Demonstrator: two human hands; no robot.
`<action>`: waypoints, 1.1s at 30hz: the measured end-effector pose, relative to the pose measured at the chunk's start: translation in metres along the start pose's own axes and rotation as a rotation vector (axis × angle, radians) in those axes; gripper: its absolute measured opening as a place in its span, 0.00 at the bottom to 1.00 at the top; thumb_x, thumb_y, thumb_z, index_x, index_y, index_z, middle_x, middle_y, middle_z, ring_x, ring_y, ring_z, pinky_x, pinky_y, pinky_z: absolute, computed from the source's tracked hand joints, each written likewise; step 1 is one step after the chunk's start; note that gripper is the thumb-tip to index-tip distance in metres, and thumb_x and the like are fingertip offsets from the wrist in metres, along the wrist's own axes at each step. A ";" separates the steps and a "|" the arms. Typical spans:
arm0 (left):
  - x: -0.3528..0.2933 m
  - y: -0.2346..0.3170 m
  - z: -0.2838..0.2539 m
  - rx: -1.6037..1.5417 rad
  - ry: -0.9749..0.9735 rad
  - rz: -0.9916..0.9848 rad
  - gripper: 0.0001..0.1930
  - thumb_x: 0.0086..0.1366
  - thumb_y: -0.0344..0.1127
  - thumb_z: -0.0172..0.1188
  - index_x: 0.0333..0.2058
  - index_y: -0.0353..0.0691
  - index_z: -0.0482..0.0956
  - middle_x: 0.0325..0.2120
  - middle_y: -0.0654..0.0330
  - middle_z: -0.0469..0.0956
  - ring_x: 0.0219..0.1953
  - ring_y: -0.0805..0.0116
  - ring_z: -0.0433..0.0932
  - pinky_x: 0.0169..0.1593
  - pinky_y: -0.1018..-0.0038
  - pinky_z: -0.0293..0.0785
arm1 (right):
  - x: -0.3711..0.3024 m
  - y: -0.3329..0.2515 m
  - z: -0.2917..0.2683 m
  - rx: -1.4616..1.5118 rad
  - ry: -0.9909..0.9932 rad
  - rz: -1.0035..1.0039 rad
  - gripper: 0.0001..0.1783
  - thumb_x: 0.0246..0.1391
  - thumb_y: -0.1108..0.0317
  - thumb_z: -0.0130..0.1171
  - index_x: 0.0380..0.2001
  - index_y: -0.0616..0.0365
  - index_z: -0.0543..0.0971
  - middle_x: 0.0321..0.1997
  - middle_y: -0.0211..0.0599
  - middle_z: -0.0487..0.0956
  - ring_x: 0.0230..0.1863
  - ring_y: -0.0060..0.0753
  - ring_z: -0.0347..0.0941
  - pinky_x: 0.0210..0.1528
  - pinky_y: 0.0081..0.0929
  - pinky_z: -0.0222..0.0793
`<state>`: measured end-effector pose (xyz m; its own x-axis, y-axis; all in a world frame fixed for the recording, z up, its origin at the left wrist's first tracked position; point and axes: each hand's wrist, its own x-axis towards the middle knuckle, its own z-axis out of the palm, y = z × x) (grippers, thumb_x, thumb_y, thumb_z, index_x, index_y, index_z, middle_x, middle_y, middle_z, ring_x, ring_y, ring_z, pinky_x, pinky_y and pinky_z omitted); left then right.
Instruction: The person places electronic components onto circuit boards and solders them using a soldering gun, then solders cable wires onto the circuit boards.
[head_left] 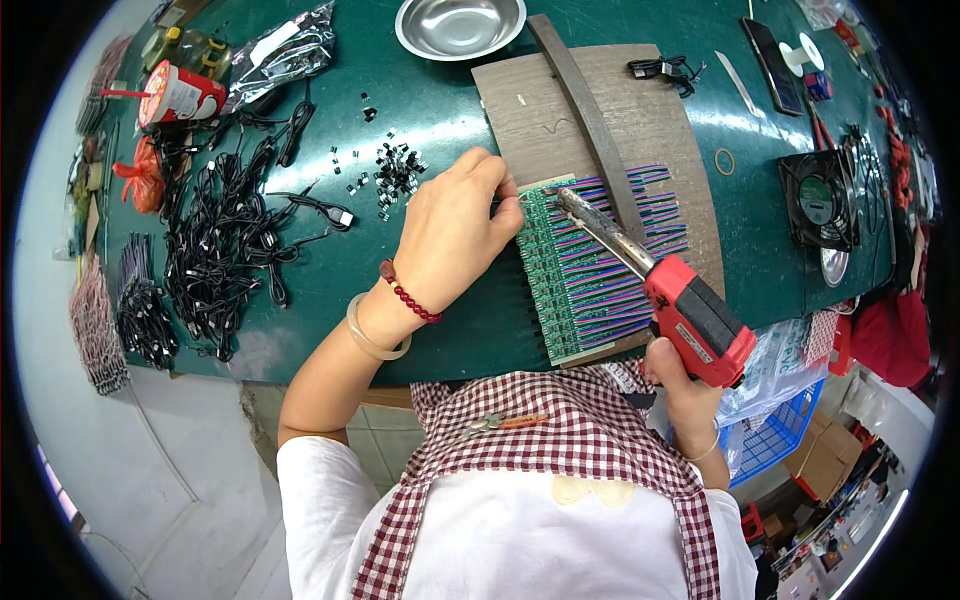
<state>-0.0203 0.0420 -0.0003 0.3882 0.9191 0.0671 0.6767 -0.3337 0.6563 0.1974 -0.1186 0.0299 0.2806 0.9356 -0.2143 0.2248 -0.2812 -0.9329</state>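
My left hand (450, 220) is closed in a pinch at the upper left corner of a green circuit board panel (550, 280); whatever its fingertips hold is hidden. A red and black soldering gun (698, 322) is gripped in my right hand (686, 400), its metal tip close to the panel's top edge, near my left fingers. Rows of thin pink, blue and black wires (610, 300) run rightward from the panel. They lie on a wooden board (515, 115), with a long grey bar (585, 110) across them. Small black parts (398, 170) are heaped left of my left hand.
Black cables (225, 245) are piled at the left, near a red cup (185, 97) and a silvery bag (285, 52). A steel bowl (460, 25) stands at the back. Rightward are a phone (772, 65), a white spool (800, 54) and a black fan (818, 200).
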 end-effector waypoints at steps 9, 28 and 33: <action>-0.004 -0.003 0.003 0.005 0.070 0.043 0.06 0.49 0.26 0.58 0.26 0.35 0.70 0.26 0.55 0.71 0.25 0.57 0.72 0.30 0.69 0.69 | -0.001 0.005 -0.002 -0.003 0.035 -0.019 0.11 0.53 0.71 0.55 0.37 0.68 0.71 0.15 0.32 0.68 0.15 0.21 0.62 0.19 0.19 0.57; -0.060 -0.071 -0.081 -0.725 0.348 -0.446 0.07 0.64 0.28 0.42 0.30 0.33 0.69 0.20 0.62 0.72 0.16 0.76 0.70 0.22 0.80 0.67 | 0.010 -0.029 -0.010 0.390 0.047 -0.042 0.17 0.55 0.70 0.52 0.46 0.68 0.66 0.17 0.32 0.66 0.15 0.19 0.58 0.19 0.17 0.55; -0.060 0.006 -0.053 -1.241 -0.140 -0.329 0.07 0.63 0.27 0.39 0.40 0.34 0.60 0.16 0.63 0.65 0.11 0.80 0.61 0.14 0.84 0.53 | 0.020 -0.055 0.009 0.423 -0.071 0.069 0.21 0.49 0.73 0.57 0.47 0.67 0.66 0.24 0.38 0.72 0.21 0.23 0.67 0.26 0.20 0.65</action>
<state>-0.0727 -0.0040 0.0392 0.4283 0.8655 -0.2598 -0.2485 0.3893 0.8870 0.1824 -0.0822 0.0746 0.2133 0.9341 -0.2863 -0.1990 -0.2453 -0.9488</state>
